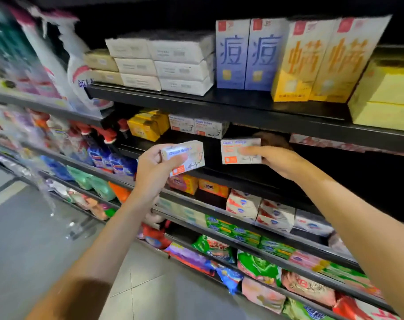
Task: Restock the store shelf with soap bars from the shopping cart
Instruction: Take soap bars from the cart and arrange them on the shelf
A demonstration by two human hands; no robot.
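Note:
My left hand (pixel 153 168) grips a white soap box (pixel 185 157) with blue lettering and an orange label, held tilted in front of the black shelf (pixel 254 179). My right hand (pixel 273 160) pinches a second, matching soap box (pixel 239 150), thumb across its front, standing upright at the shelf's edge. Two more boxes of the same soap (pixel 197 128) stand further back on that shelf, to the left. The shopping cart is out of view.
Yellow soap boxes (pixel 146 127) sit left of the stocked ones. The shelf above holds white boxes (pixel 164 63), blue cartons (pixel 248 54) and yellow cartons (pixel 318 61). Lower shelves carry orange boxes (pixel 200 185), white packs (pixel 260 211) and green packets. Grey tiled floor lies at the lower left.

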